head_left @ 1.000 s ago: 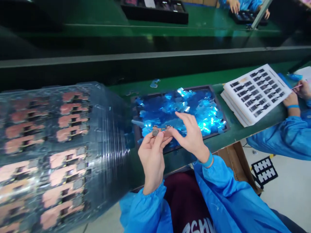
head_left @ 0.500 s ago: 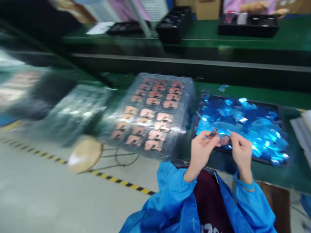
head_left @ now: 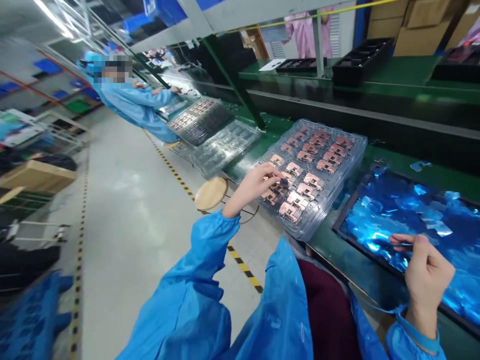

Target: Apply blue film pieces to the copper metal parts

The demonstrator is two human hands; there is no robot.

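Note:
Over the near left part of a clear plastic tray (head_left: 322, 220), my left hand (head_left: 255, 185) pinches a small dark part (head_left: 284, 182) at its fingertips. Rows of copper-pink circuit boards (head_left: 308, 187) lie in the tray's pockets, and my fingers hide some of them. My right hand (head_left: 429, 270) is closed in a pinch above a dark-rimmed tray (head_left: 343, 222) heaped with shiny blue film pieces (head_left: 397, 215). Whatever is between its fingertips, if anything, cannot be made out against the blue.
Left along the green bench are a clear tray (head_left: 227, 145) and a stack of filled trays (head_left: 200, 122), with a co-worker in blue (head_left: 131, 102) beyond. A round wooden stool (head_left: 212, 193) stands by the bench edge. A green post (head_left: 240, 85) rises behind the trays.
My hands were together over the blue film pieces; now they are apart. The left moved left to the circuit board tray with the part. The view has swung left.

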